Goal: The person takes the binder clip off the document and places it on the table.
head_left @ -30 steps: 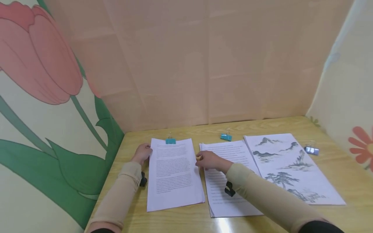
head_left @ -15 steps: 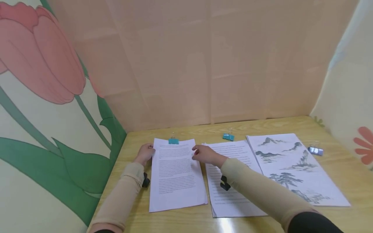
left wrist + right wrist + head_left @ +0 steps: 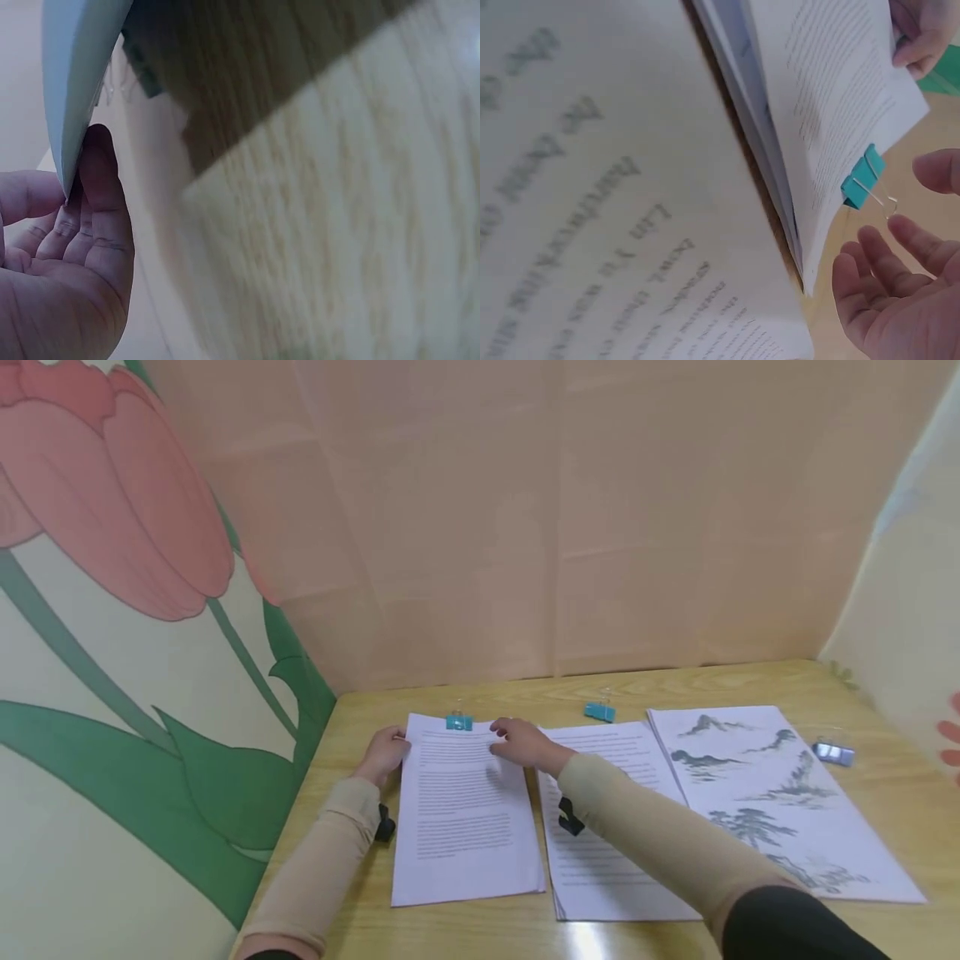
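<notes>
A stack of printed sheets (image 3: pixel 468 827) lies at the left of the table, with a teal binder clip (image 3: pixel 459 722) on its top edge. My left hand (image 3: pixel 382 753) pinches the stack's left edge near the top; the left wrist view shows thumb and fingers (image 3: pixel 105 187) on either side of the paper (image 3: pixel 75 90). Over the stack's upper right corner is my right hand (image 3: pixel 527 747), holding nothing. In the right wrist view its fingers (image 3: pixel 881 262) are spread and loosely bent, fingertips close to the wire handle of the clip (image 3: pixel 864 176).
A second printed stack (image 3: pixel 622 885) lies to the right, partly under my right forearm. Beside it is a stack topped with landscape drawings (image 3: pixel 750 752). Behind them sit another teal binder clip (image 3: pixel 600 712) and, far right, a silvery binder clip (image 3: pixel 834 753).
My right hand has left the stack's right edge and moved up and left toward the clip. My left hand keeps hold of the left edge. The head view has shifted slightly.
</notes>
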Demonstrator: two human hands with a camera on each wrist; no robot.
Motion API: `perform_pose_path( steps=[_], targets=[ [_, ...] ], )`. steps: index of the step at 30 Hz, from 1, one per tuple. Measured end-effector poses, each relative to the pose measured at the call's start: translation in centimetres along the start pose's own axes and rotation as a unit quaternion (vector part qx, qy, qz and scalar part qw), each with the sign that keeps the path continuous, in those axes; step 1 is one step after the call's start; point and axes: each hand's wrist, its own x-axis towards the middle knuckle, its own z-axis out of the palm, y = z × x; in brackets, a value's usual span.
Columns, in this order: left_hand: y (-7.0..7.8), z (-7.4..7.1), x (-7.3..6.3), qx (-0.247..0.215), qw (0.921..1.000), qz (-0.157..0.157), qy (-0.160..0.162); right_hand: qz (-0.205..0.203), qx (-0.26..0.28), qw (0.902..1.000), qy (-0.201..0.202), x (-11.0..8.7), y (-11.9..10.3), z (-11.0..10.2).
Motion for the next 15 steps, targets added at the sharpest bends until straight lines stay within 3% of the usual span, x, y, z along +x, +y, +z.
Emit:
perform_pose_path(
  steps=[15],
  targets=[
    [-0.5,-0.4,-0.3,-0.009,0.9998,-0.017,0.008,0.027,0.023,0.9993,-0.007,2.5,-0.4,0.4]
  ],
)
